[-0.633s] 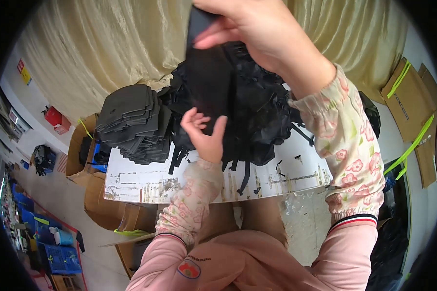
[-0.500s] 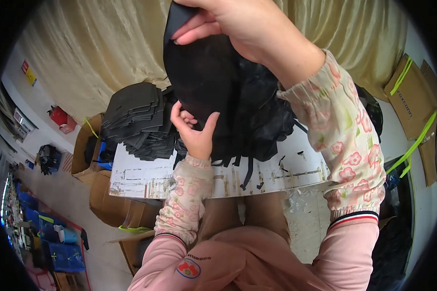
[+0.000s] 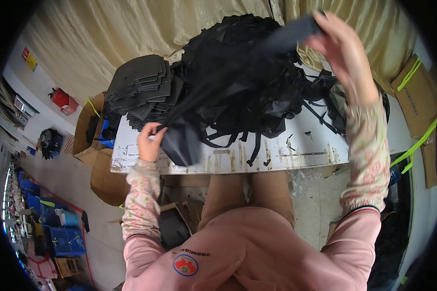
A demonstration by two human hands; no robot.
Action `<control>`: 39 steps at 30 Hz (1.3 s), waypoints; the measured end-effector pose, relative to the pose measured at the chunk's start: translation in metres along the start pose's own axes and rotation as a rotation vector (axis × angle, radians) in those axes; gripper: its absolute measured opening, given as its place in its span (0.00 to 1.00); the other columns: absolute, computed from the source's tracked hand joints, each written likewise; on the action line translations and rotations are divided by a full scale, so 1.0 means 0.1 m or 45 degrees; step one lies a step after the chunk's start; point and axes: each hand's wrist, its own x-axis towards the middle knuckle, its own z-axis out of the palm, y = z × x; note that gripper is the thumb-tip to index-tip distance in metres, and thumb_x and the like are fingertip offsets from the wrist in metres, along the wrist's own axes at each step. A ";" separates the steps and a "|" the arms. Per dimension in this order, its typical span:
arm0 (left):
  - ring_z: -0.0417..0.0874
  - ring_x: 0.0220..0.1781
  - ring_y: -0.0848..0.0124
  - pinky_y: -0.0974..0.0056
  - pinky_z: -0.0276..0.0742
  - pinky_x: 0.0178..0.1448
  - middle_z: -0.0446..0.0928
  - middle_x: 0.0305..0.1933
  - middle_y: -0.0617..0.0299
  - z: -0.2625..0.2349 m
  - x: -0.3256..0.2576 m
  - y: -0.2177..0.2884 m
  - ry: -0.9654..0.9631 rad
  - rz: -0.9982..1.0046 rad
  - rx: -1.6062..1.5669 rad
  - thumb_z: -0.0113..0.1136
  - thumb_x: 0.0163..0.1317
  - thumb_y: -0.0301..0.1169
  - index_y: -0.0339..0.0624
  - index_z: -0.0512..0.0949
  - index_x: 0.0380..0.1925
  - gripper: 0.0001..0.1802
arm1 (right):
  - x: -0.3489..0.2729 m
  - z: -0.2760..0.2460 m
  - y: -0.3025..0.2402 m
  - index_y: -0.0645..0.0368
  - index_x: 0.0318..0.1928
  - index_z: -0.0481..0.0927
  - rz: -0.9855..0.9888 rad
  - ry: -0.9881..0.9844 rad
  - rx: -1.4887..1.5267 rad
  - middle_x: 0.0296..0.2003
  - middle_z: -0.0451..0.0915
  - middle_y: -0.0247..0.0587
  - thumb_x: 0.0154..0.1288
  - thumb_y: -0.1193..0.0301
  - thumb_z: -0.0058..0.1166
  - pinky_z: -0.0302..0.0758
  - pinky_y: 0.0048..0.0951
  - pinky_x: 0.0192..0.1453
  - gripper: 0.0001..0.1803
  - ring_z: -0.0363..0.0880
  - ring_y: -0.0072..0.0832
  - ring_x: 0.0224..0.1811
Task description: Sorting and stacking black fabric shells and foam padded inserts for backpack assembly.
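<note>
Table (image 3: 296, 157): directly before the person, its near edge over the knees.
Tangled heap of fabric pieces and straps (image 3: 247, 92): on the table's middle, reaching its far edge.
Stack of flat cut pieces (image 3: 141, 87): on the table's far left corner, touching the heap.
Curtain (image 3: 145, 29): behind the table.
Cardboard boxes (image 3: 94, 140): on the floor, left of the table.
Flattened cartons (image 3: 417, 97): right of the table.
Crates (image 3: 58, 233): far left, on the floor.

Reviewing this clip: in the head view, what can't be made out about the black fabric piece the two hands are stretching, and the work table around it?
- Right hand: its grip on the black fabric piece is hidden behind the fingers.
- Fabric piece: blends into the black heap behind; its outline is unclear.
- Left hand: fingertips hidden by the fabric's lower end.
- Table: far side covered by the heap and grey stack.
- Left-edge shelves: too small, bent by the fisheye.
</note>
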 end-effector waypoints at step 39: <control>0.79 0.36 0.56 0.58 0.75 0.42 0.76 0.32 0.55 0.43 -0.72 -1.04 -0.725 -0.153 0.416 0.61 0.45 0.18 0.39 0.78 0.31 0.11 | -2.77 -0.53 2.19 0.52 0.59 0.69 0.170 -1.014 -1.687 0.58 0.67 0.45 0.48 0.66 0.66 0.49 0.50 0.73 0.35 0.61 0.41 0.66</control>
